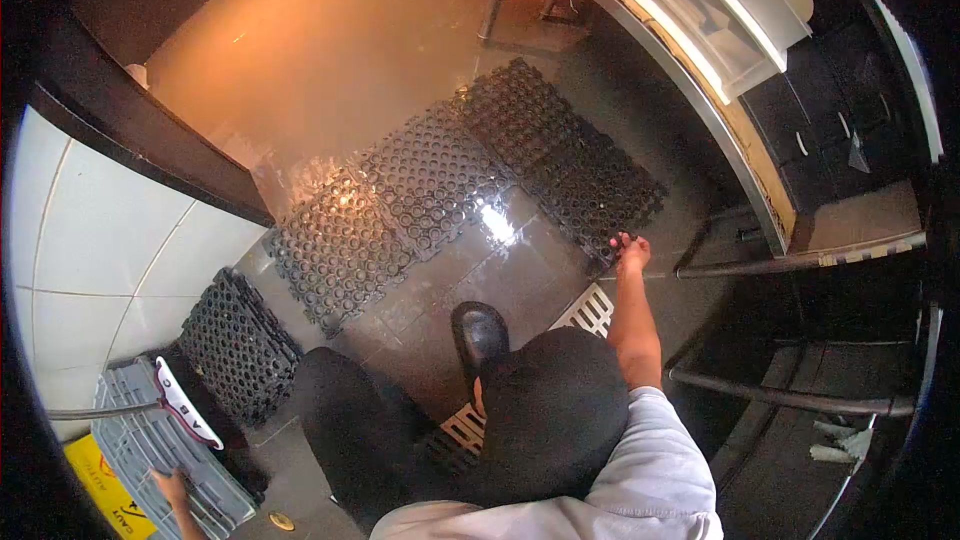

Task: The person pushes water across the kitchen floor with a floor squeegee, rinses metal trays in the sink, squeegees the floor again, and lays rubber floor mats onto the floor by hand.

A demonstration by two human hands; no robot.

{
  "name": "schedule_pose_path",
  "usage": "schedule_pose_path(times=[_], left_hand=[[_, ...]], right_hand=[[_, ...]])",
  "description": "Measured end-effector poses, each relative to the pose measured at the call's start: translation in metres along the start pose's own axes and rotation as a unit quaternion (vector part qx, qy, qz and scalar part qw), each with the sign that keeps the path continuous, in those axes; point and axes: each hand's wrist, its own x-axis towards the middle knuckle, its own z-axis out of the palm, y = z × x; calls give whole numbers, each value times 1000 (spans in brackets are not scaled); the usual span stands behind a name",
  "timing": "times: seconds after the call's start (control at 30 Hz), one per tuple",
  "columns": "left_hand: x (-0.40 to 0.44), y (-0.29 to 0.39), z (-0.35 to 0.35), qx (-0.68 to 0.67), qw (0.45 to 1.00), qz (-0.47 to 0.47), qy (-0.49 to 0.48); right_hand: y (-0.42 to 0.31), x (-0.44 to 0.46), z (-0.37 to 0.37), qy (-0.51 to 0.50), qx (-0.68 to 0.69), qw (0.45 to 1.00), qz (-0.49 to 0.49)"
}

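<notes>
Black rubber mats with round holes [430, 155] lie joined on the wet tiled floor. At the near right corner of the mats [595, 190], my right hand [631, 252] is closed on the mat edge, arm stretched forward. At the lower left, my left hand [170, 488] rests against a grey slatted plastic piece [150, 440]; its fingers are partly visible, and their grip is unclear. Beside it, a stack of similar black mats [238, 345] leans by the white tiled wall.
A yellow caution sign [105, 490] stands at the lower left. White drain grates [588, 310] are set in the floor. A counter with clear plastic drawers [700, 20] and metal rails [790, 395] line the right. My black shoe [480, 335] is on the floor.
</notes>
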Motion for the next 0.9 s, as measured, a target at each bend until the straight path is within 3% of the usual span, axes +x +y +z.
schedule_pose_path(times=[0.13, 0.23, 0.37, 0.47, 0.57, 0.67, 0.73, 0.77, 0.8, 0.87, 0.9], left_hand=[[-3, 0, 2, -43, 999, 20, 20], [-7, 5, 0, -4, 1000, -5, 17], [-8, 10, -6, -2, 1000, -6, -26], [-2, 7, -5, -4, 999, -20, -33], [-8, 14, -8, -6, 999, -21, -33], [-6, 11, -9, 16, 1000, -5, -26], [-2, 3, -1, 39, 999, 21, 11], [-1, 2, -1, 34, 999, 20, 7], [0, 0, -1, 29, 999, 19, 3], [-1, -1, -1, 18, 1000, 2, -8], [-9, 10, -5, 13, 1000, -14, -13]], right_hand=[[7, 3, -6, 6, -16, 1000, -5], [4, -6, -6, 5, -22, 1000, -9], [15, 7, -9, 14, 8, 1000, -14], [7, 8, -1, 60, -32, 997, 29], [22, 23, -11, 7, -2, 1000, 17], [9, 3, -2, 58, -54, 996, 51], [21, 16, -10, 18, -161, 986, 47], [28, 21, -13, -2, -213, 976, 45], [25, 16, -9, 29, -361, 932, 8], [5, -3, 14, 88, -623, 774, -69], [-2, -14, 28, 91, -637, 752, -144]])
